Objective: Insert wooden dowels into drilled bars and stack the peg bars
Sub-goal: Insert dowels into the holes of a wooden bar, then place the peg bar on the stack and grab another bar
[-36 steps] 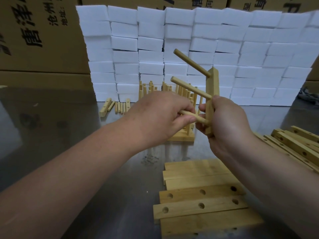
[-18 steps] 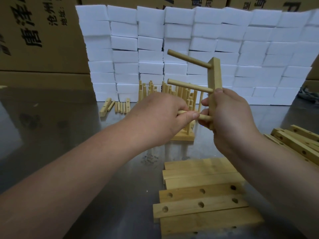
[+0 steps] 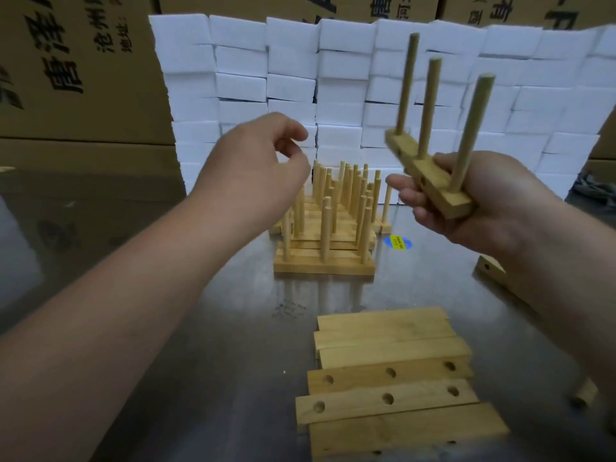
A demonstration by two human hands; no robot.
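Head view: the right hand (image 3: 473,201) grips a peg bar (image 3: 430,185) by its near end, above the surface (image 3: 233,328). The bar runs away leftward, its three dowels (image 3: 430,105) pointing up. The left hand (image 3: 256,175), loosely curled and empty, hovers well left of it, over the stacked peg bars (image 3: 323,265).

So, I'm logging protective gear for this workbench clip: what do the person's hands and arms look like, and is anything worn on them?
Nothing worn shows. The left hand and right hand are bare, with no gloves, rings or tape. The left forearm and right forearm are bare up to the picture's edge: no sleeves, cuffs, watch or wristband in view.
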